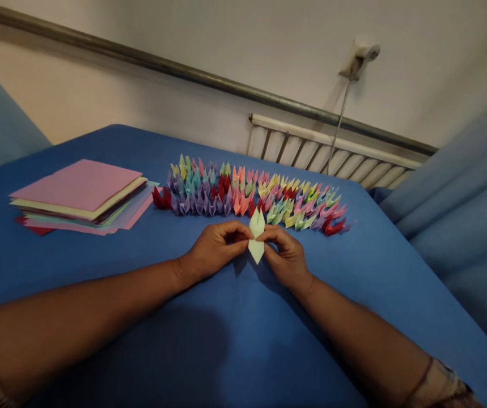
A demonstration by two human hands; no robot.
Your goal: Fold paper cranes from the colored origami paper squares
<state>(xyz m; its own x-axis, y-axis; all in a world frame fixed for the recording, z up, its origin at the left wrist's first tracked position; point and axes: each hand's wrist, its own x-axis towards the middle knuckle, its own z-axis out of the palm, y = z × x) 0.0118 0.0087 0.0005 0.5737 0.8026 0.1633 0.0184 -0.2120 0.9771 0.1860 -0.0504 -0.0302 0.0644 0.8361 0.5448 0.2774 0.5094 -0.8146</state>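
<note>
Between my two hands, a pale green folded paper piece is held upright above the blue surface. Its top is split into two points and its lower end narrows to one tip. My left hand pinches its left edge near the middle between thumb and fingers. On the opposite edge, my right hand pinches it in the same way. Just behind the hands stand rows of small folded paper figures in purple, red, pink, yellow, green and blue. My fingertips cover part of the piece's middle.
A stack of coloured paper sheets, pink on top, lies at the left of the blue-covered table. Behind are a wall rail, a radiator and a wall fixture with a cord. Blue curtains hang at the right.
</note>
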